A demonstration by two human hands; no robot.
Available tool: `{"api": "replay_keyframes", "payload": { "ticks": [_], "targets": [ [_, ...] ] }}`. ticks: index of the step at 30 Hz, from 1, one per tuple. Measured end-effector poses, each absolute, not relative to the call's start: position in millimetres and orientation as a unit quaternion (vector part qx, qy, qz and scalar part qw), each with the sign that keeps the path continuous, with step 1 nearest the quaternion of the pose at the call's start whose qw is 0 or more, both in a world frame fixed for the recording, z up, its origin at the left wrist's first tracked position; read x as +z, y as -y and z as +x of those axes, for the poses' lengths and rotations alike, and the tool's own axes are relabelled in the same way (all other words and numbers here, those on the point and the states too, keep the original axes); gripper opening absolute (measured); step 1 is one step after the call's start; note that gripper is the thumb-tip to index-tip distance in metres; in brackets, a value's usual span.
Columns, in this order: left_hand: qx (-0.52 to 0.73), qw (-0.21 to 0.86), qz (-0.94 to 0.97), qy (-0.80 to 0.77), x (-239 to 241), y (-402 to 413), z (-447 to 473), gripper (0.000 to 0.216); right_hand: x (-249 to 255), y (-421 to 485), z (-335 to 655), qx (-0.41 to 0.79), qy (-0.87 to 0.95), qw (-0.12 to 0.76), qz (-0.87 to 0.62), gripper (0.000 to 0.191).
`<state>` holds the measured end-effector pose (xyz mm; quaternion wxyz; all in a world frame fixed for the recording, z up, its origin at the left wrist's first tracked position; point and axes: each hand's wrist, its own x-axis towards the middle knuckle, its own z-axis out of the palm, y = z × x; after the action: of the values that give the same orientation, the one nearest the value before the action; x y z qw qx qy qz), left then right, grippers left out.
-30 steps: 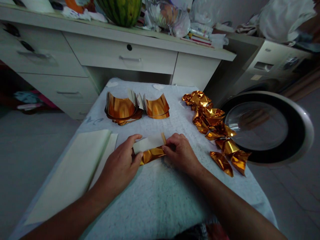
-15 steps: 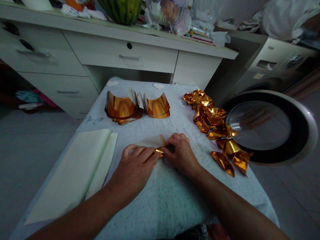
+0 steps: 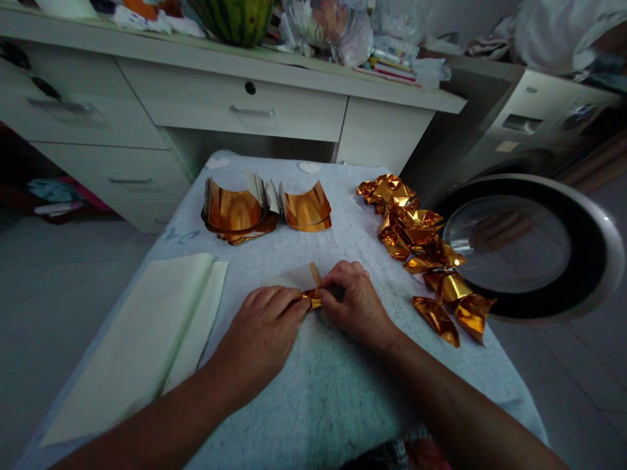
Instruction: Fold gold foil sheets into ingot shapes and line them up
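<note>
My left hand (image 3: pixel 262 333) lies flat over a folded sheet of gold foil paper (image 3: pixel 312 298), pressing it onto the white cloth-covered table (image 3: pixel 318 391). Only a small gold tip and the paper's pale back (image 3: pixel 294 279) show between my hands. My right hand (image 3: pixel 356 301) pinches the right end of the same sheet with its fingers curled. Both hands meet at the table's middle.
Two curled stacks of gold foil sheets (image 3: pixel 267 210) sit at the far side. A row of several folded gold pieces (image 3: pixel 421 248) runs down the right. Pale paper sheets (image 3: pixel 142 333) lie at the left. A desk with drawers (image 3: pixel 235 104) stands behind, a washing machine's open door (image 3: pixel 524 248) at right.
My left hand slid right over the gold sheet and now covers most of it. The right hand stayed at the sheet's right end.
</note>
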<state>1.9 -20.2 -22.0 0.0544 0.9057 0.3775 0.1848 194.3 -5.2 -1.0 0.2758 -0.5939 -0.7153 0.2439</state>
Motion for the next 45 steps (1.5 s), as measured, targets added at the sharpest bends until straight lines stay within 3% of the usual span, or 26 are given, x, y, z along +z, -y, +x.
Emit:
{"api": "replay_keyframes", "payload": {
  "ticks": [13, 15, 19, 33, 45],
  "targets": [
    [0.248, 0.177, 0.848, -0.434, -13.2, 13.1, 0.3, 0.014, 1.0, 7.8, 192.7, 0.238, 0.718, 0.296, -0.584, 0.005],
    [0.25, 0.182, 0.837, -0.452, -14.4, 12.9, 0.7, 0.01, 1.0, 8.6, 192.9, 0.238, 0.72, 0.303, -0.577, 0.005],
    [0.255, 0.188, 0.823, -0.472, -19.1, 12.8, 0.9, 0.021, 1.5, 9.3, 193.0, 0.242, 0.72, 0.308, -0.573, 0.006],
    [0.191, 0.228, 0.802, -0.518, -14.0, 12.8, 1.3, 0.004, -0.4, 11.9, 192.7, 0.221, 0.745, 0.346, -0.526, 0.006],
    [0.184, 0.237, 0.804, -0.514, -14.0, 11.7, 1.1, 0.002, -1.4, 12.1, 192.0, 0.217, 0.753, 0.349, -0.515, 0.003]
  ]
}}
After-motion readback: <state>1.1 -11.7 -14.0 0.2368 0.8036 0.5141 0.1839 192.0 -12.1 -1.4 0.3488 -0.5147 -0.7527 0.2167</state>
